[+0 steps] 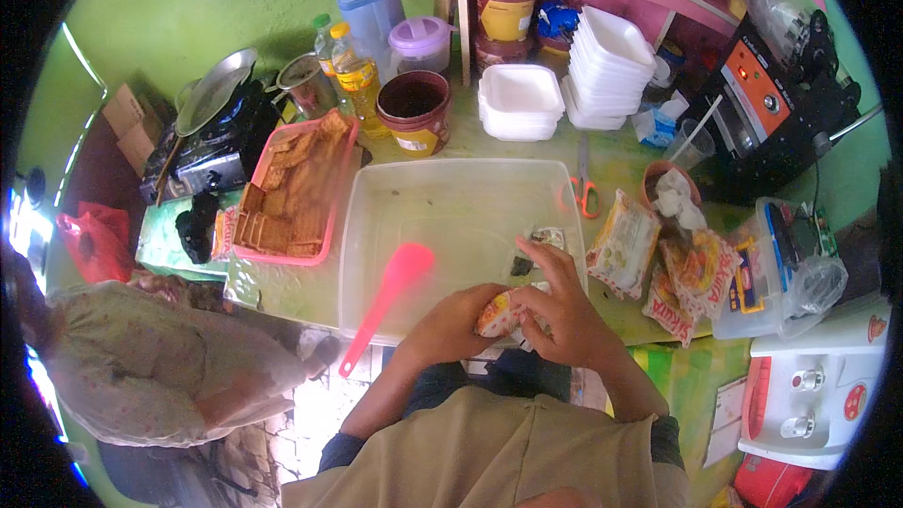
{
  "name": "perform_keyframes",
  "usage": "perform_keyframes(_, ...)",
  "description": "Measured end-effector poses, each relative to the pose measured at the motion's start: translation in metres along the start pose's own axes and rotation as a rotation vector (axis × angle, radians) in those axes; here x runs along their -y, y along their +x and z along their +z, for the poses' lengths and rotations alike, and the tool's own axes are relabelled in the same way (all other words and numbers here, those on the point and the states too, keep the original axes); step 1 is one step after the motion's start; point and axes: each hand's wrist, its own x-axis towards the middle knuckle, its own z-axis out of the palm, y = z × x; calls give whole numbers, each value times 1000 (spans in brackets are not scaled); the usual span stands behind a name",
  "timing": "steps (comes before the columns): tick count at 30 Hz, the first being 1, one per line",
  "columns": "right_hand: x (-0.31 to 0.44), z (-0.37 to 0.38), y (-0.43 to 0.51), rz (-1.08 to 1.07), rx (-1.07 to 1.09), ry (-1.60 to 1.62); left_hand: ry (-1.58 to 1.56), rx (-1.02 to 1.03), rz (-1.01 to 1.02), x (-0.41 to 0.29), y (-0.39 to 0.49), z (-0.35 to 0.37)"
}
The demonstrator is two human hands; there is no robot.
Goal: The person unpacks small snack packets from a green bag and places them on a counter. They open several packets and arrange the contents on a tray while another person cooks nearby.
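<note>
My left hand [458, 321] grips a small printed food packet [498, 314] over the near edge of a clear plastic tub [451, 176]. My right hand [564, 307] is at the packet's other side, its thumb and a finger by the wrapper and another finger raised. A pink plastic spatula [395, 289] leans across the tub's near left edge. Small torn wrapper pieces [549, 236] lie in the tub's right side. Right of the tub are several printed packets [624, 243] and orange-handled scissors [584, 196].
A pink basket of brown crackers [328, 240] stands left of the tub. Behind are oil bottles [356, 77], a brown bucket [416, 113] and stacked white foam trays [522, 102]. A black sealing machine [755, 99] stands at the right. Another person [162, 367] is at the left.
</note>
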Motion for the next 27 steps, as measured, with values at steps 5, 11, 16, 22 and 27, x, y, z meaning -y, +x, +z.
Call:
perform_keyframes(5,-7,6,-3,-2,-119,22,-10,37,-26,0,0,-1)
perform_keyframes(11,-11,4,-10,-89,66,-94,25,31,-32,0,1,0)
perform_keyframes(16,9,-9,4,-4,19,-179,114,31,1,1,2,0)
perform_keyframes(22,2,5,-4,154,241,-192,232,-35,105,5,2,7)
perform_keyframes(27,-15,11,-7,133,403,-163,349,-32,121,-1,5,7)
